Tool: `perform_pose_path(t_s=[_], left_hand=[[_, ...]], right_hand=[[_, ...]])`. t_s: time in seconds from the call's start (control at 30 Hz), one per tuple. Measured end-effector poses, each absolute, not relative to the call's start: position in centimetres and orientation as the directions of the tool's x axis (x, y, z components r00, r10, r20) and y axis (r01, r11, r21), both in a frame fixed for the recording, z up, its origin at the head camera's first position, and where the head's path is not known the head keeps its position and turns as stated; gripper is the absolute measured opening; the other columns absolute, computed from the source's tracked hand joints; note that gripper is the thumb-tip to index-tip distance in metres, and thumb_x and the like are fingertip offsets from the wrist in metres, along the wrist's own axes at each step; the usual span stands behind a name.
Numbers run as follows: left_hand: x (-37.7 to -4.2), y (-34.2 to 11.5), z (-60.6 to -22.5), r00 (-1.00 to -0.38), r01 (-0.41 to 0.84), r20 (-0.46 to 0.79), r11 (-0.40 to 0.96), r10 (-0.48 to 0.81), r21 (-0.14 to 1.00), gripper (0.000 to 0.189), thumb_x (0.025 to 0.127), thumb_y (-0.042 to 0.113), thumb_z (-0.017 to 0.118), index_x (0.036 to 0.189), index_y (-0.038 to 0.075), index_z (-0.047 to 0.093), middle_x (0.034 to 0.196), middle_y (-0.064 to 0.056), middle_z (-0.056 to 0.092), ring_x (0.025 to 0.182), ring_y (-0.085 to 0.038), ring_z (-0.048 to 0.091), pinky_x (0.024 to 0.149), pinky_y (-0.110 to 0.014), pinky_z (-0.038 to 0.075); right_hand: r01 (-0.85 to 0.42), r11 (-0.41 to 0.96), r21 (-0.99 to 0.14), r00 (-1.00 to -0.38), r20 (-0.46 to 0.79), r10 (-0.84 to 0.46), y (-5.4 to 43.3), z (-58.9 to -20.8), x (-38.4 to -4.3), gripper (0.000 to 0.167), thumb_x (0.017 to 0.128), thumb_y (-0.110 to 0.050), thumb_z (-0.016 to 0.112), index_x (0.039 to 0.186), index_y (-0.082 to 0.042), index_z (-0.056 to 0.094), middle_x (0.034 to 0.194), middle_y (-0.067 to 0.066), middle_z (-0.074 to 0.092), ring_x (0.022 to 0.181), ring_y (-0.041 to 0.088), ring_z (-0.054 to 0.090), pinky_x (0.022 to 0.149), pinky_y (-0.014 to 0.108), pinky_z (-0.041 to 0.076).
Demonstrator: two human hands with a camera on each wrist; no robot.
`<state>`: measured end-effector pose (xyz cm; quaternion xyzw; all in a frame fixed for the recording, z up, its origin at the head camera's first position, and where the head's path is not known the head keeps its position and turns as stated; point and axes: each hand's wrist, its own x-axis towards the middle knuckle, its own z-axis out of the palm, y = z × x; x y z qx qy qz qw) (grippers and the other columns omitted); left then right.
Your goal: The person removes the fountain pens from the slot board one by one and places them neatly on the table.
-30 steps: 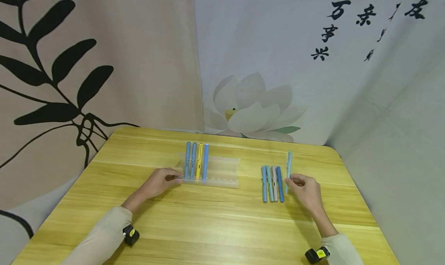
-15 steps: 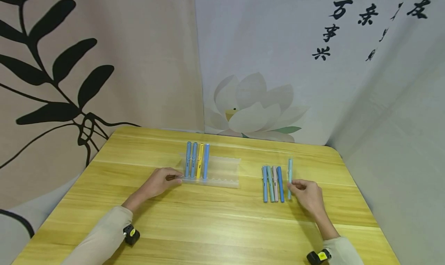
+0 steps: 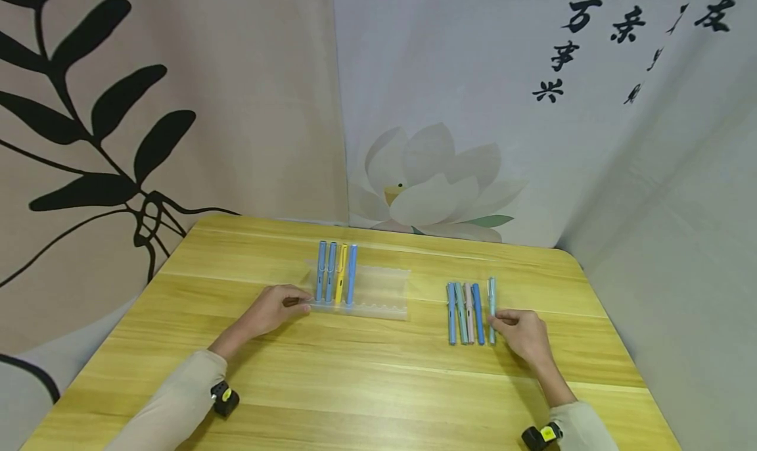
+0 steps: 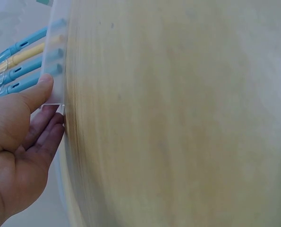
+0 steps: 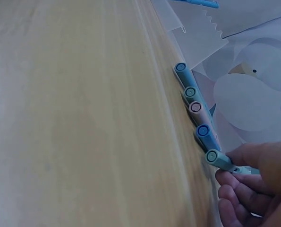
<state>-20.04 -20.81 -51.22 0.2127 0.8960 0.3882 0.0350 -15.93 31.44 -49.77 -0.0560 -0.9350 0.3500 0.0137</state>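
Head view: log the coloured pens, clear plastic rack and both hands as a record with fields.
Left hand: holds the clear plastic rack by its left end
Rack, left to right: two blue pens, yellow pen, another blue pen
Loose row, left to right: light-blue pen, mint pen, pinkish pen, darker blue pen
Right hand: pinches another mint pen, right of that row

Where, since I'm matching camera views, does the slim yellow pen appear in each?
Head: the slim yellow pen, left of and below centre.
Left wrist: yellow pen, upper left.
Right wrist: not in it.
Shared landmark: the translucent plastic rack, visible in all three.
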Motion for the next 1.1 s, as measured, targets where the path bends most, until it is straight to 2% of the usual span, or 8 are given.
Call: perform_pose_path(t_s=[0.13,0.37,0.63,1.1], left_hand=[[-20.04,-20.82,-51.15,-0.908,0.35,0.098,0.608,0.407,0.712,0.025,0.097,0.017,0.072,0.12,0.007,0.075,0.118,-0.008,0.074,0.106,-0.022,0.069,0.091,-0.04,0.059],[-20.03,-20.72,-50.98,-0.904,0.365,0.112,0.606,0.414,0.707,0.025,0.097,0.016,0.071,0.119,0.006,0.075,0.116,-0.008,0.074,0.102,-0.02,0.068,0.087,-0.033,0.058],[-19.91,-20.74,-50.92,-0.909,0.357,0.112,0.612,0.402,0.706,0.024,0.097,0.016,0.072,0.118,0.005,0.076,0.115,-0.009,0.074,0.103,-0.021,0.069,0.089,-0.039,0.059],[-19.81,-20.74,-50.78,-0.907,0.361,0.111,0.614,0.406,0.702,0.024,0.097,0.017,0.071,0.118,0.005,0.075,0.115,-0.01,0.074,0.103,-0.022,0.068,0.089,-0.039,0.059]], right_hand=[[0.098,0.752,-0.652,-0.994,-0.03,0.104,31.35,-49.92,-16.09,0.036,0.096,-0.031,0.073,0.114,0.0,0.077,0.109,0.019,0.076,0.104,0.038,0.071,0.086,0.051,0.059],[0.125,0.76,-0.637,-0.992,-0.063,0.11,31.35,-49.85,-16.41,0.036,0.096,-0.033,0.073,0.112,-0.001,0.077,0.11,0.018,0.076,0.106,0.039,0.069,0.088,0.053,0.057],[0.129,0.763,-0.633,-0.992,-0.089,0.094,31.31,-49.51,-16.49,0.037,0.095,-0.035,0.074,0.11,-0.001,0.078,0.109,0.019,0.076,0.106,0.04,0.069,0.085,0.052,0.058],[0.12,0.773,-0.623,-0.993,-0.076,0.093,31.27,-49.6,-16.55,0.036,0.096,-0.035,0.073,0.108,-0.002,0.078,0.103,0.016,0.077,0.102,0.039,0.07,0.087,0.055,0.056]])
